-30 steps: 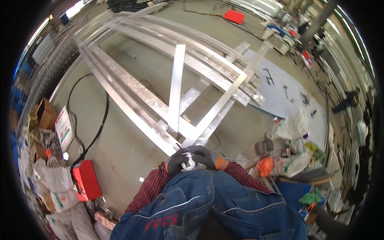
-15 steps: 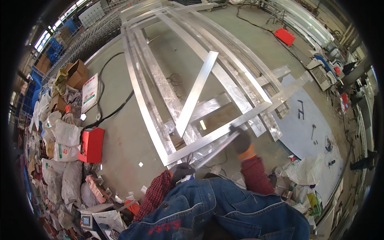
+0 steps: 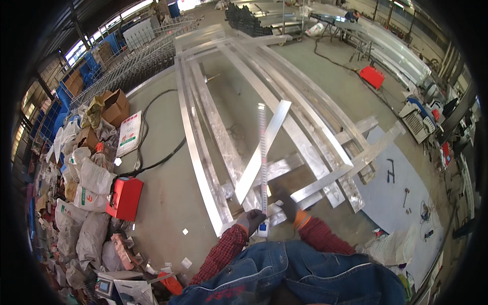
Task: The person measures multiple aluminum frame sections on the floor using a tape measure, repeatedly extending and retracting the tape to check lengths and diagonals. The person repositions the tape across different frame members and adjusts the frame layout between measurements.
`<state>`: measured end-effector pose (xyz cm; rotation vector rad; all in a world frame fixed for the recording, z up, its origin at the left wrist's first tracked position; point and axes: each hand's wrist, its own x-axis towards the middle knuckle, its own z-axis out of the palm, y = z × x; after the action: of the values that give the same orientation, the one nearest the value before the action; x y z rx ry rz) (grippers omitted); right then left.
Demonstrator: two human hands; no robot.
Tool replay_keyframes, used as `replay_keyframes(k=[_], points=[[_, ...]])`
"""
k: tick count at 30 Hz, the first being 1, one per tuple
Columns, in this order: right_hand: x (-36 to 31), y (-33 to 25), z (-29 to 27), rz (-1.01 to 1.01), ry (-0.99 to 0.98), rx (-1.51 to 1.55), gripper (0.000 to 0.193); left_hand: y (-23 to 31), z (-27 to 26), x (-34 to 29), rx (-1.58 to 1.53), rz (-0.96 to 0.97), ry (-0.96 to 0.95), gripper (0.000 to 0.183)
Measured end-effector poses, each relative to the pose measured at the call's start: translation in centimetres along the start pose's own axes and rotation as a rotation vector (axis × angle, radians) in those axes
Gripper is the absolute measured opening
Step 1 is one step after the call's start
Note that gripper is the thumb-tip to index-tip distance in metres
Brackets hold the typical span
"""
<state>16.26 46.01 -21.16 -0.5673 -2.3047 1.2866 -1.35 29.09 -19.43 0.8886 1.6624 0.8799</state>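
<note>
My left hand (image 3: 251, 221), in a dark glove, is closed on a tape measure (image 3: 263, 230) with a white and blue case. Its long pale blade (image 3: 263, 157) reaches away from me over a welded-looking metal frame (image 3: 198, 157) and crosses a loose silver bar (image 3: 254, 165) lying aslant. My right hand (image 3: 288, 207), also gloved with an orange cuff, is just right of the blade, over the frame's near crossbar (image 3: 315, 188). Its fingers are dark and blurred, so their grip does not show.
A red box-shaped machine (image 3: 125, 198) with a black cable stands left, beside piled sacks (image 3: 91, 236) and cardboard boxes (image 3: 116, 108). At right, a hammer (image 3: 390, 171) lies on a pale sheet (image 3: 378, 203). Another red box (image 3: 372, 77) sits farther back.
The tape blade slanted between my hands toward the right; now it points away across the frame. My right hand has come left, nearer my left hand. The view has shifted too.
</note>
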Motion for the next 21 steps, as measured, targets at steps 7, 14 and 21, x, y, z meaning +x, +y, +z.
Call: replay_keyframes(k=[7, 14, 21], points=[[0.8, -5.6, 0.5, 0.429, -0.177, 0.493, 0.066, 3.0, 1.0, 5.2, -0.270, 0.147, 0.324, 0.024], [0.9, 2.3, -3.7, 0.324, -0.364, 0.382, 0.052, 3.3, -1.3, 10.7, -0.140, 0.270, 0.684, 0.022], [-10.6, 10.6, -18.7, 0.531, -0.321, -0.140, 0.046, 5.8, -16.0, 18.9, -0.419, 0.187, 0.896, 0.022]])
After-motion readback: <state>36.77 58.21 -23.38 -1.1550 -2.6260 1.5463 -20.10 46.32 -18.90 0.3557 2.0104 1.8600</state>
